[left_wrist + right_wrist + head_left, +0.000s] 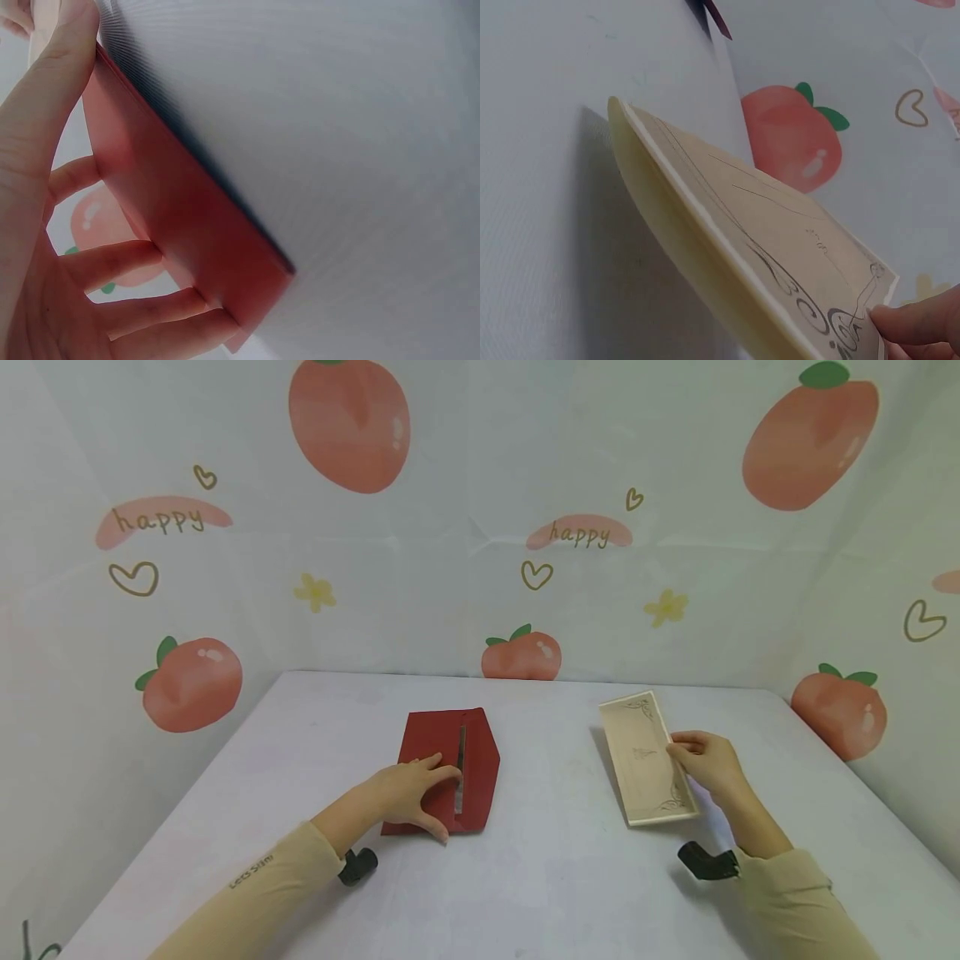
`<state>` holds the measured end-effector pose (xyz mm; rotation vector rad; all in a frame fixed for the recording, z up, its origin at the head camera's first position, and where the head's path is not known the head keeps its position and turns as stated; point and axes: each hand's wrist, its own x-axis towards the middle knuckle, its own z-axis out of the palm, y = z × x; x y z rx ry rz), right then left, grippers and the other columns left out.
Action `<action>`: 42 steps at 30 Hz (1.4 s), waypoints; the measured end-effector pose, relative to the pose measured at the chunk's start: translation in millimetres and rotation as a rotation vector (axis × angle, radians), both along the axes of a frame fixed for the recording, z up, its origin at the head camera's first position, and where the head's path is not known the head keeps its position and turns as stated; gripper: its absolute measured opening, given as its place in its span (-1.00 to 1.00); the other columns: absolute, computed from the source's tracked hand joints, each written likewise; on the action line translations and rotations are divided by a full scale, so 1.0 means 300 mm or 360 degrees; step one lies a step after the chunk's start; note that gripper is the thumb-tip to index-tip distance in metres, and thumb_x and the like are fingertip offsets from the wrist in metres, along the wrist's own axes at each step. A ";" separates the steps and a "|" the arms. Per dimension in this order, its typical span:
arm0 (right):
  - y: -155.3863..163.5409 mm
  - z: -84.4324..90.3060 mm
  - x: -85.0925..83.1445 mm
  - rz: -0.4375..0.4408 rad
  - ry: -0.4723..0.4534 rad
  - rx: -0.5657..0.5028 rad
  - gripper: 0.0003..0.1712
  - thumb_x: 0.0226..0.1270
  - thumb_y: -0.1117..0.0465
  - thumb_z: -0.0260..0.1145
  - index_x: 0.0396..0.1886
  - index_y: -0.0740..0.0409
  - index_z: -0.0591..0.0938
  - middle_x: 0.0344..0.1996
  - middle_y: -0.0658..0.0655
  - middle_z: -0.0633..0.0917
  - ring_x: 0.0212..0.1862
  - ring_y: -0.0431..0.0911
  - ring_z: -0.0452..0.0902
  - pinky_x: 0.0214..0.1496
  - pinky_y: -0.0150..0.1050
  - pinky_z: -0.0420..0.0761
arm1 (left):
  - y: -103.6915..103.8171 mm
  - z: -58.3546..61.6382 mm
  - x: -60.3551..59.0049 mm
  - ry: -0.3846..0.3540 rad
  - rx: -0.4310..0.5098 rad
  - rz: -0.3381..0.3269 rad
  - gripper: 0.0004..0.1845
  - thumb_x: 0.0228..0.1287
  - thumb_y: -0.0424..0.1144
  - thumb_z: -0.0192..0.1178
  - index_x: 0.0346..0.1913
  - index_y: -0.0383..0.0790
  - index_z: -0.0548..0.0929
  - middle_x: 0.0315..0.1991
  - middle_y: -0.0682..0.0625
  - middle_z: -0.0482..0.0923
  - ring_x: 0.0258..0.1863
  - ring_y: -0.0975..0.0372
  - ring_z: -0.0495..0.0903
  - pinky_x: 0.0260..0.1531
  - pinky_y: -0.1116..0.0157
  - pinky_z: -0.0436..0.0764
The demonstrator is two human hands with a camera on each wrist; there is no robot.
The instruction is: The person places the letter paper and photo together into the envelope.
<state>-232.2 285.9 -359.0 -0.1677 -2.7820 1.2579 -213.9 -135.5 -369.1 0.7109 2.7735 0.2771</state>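
A red envelope [486, 768] lies on the white table with its pointed flap toward the right. A narrow pale slit shows along the opening beside the flap. My left hand [412, 789] rests on the envelope with fingers spread, the index fingertip at the slit and the thumb near the front edge. In the left wrist view, the fingertips touch the red envelope [161, 195]. My right hand [708, 764] pinches the right edge of a cream folded card [637, 768] with scroll decoration. The card is tilted, casting a shadow, and its lower leaf shows in the right wrist view.
The white table [540, 893] reaches back to a cloth backdrop [450, 585] printed with fruit, hearts and flowers. Black wrist devices [708, 862] sit by both cuffs, close over the table.
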 end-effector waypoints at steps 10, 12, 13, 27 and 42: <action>-0.035 -0.001 -0.013 0.0066 0.0045 -0.0101 -0.53 0.31 0.28 0.18 0.09 0.58 0.42 -0.21 0.34 0.68 -0.44 -0.51 0.45 -0.37 -0.56 0.56 | -0.001 -0.003 -0.002 -0.0003 -0.0010 0.0001 -0.11 -0.22 0.30 0.39 0.25 0.14 0.32 0.41 -0.21 0.16 0.30 -0.18 0.30 0.10 -0.14 0.46; -0.043 0.001 -0.014 0.0070 0.0053 -0.0118 -0.53 0.30 0.28 0.19 0.08 0.58 0.43 -0.26 0.27 0.70 -0.45 -0.50 0.46 -0.37 -0.55 0.57 | -0.002 -0.005 -0.003 0.0001 -0.0009 -0.0004 -0.11 -0.23 0.30 0.39 0.25 0.14 0.32 0.40 -0.21 0.16 0.30 -0.18 0.30 0.09 -0.14 0.46; -0.047 0.002 -0.015 0.0073 0.0054 -0.0128 -0.53 0.30 0.28 0.20 0.08 0.57 0.43 -0.29 0.22 0.71 -0.45 -0.49 0.47 -0.37 -0.55 0.57 | -0.003 -0.006 -0.003 0.0003 -0.0008 -0.0007 -0.11 -0.23 0.31 0.39 0.25 0.14 0.32 0.40 -0.22 0.16 0.30 -0.18 0.30 0.09 -0.14 0.46; -0.111 0.019 -0.022 0.0147 0.0088 -0.0175 -0.55 0.31 0.25 0.21 0.08 0.50 0.46 -0.35 0.06 0.71 -0.42 -0.48 0.49 -0.32 -0.55 0.59 | -0.001 -0.004 0.000 0.0011 -0.0025 -0.0002 -0.13 -0.21 0.29 0.39 0.24 0.16 0.34 0.40 -0.21 0.17 0.31 -0.18 0.29 0.11 -0.15 0.44; -0.173 0.027 -0.021 0.0184 0.0079 -0.0210 -0.56 0.30 0.27 0.21 0.07 0.50 0.47 -0.29 0.18 0.71 -0.42 -0.45 0.50 -0.31 -0.50 0.62 | 0.003 0.009 0.006 0.0003 -0.0009 -0.0011 -0.12 -0.20 0.27 0.39 0.26 0.11 0.34 0.40 -0.24 0.17 0.30 -0.20 0.29 0.10 -0.16 0.45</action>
